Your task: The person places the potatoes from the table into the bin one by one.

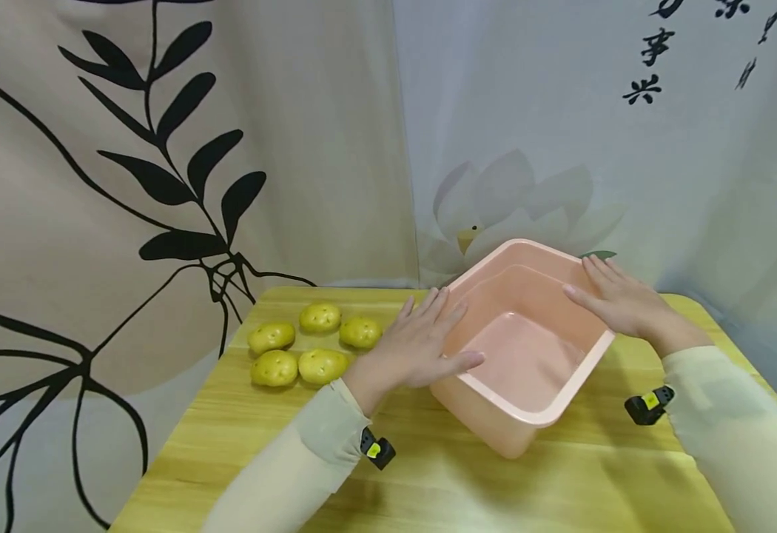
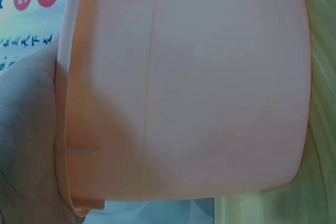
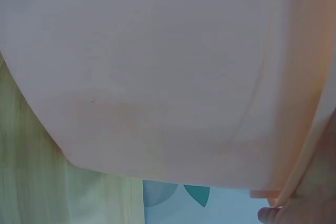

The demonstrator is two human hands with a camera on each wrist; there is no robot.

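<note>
A pink plastic basin [image 1: 578, 385], squarish with rounded corners, stands at the right half of the table in the head view, one corner toward me. Nothing is inside it. My left hand [image 1: 411, 352] rests on its left rim with straight fingers, the thumb reaching over the inside. On the right rim lies my right hand [image 1: 618, 300], fingers extended and thumb over the opening. The left wrist view shows the basin's outer wall [image 2: 220, 87] beside the left hand [image 2: 26, 140]. In the right wrist view, part of the right hand [image 3: 310, 208] touches the rim's edge.
Several yellow potatoes [image 1: 323, 366] lie grouped on the wooden table [image 1: 229, 459], left of the basin and close to my left hand. Behind the table hangs a printed cloth [image 1: 328, 148] with black leaves, a pale lotus and characters.
</note>
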